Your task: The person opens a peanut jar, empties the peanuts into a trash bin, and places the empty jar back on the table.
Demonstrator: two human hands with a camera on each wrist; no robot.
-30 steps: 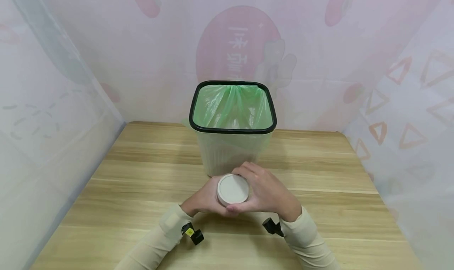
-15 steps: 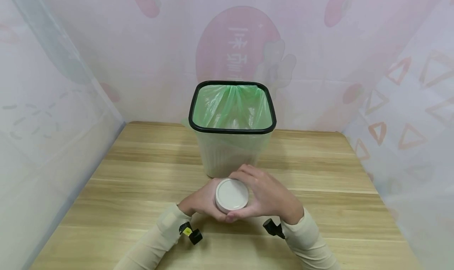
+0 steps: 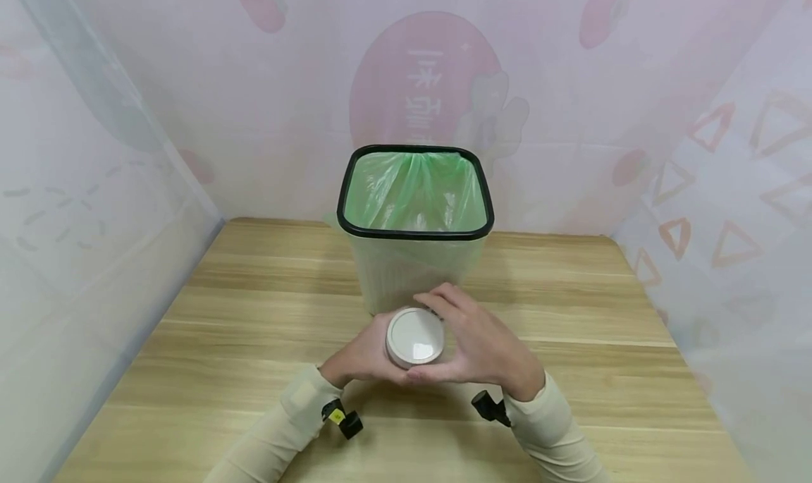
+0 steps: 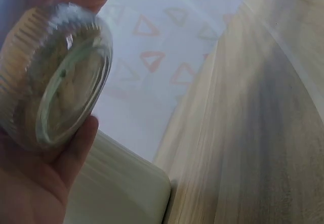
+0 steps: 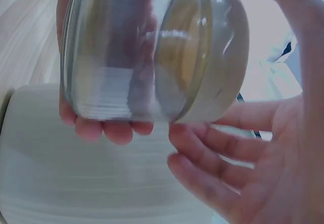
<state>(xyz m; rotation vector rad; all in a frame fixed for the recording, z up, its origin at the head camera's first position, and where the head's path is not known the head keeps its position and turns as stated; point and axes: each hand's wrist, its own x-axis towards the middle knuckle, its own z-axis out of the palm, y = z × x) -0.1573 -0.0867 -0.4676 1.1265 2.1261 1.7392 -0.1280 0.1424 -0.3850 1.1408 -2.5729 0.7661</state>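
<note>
The left hand is curled round the clear jar, holding it up off the table, just in front of the bin, the white lid on its top. The right hand is at that lid, fingers spread and loosely bent about it, not closed on it; I can't make out whether every fingertip touches. The bin stands upright, black-rimmed, lined with a green bag, a pink backdrop behind it
</note>
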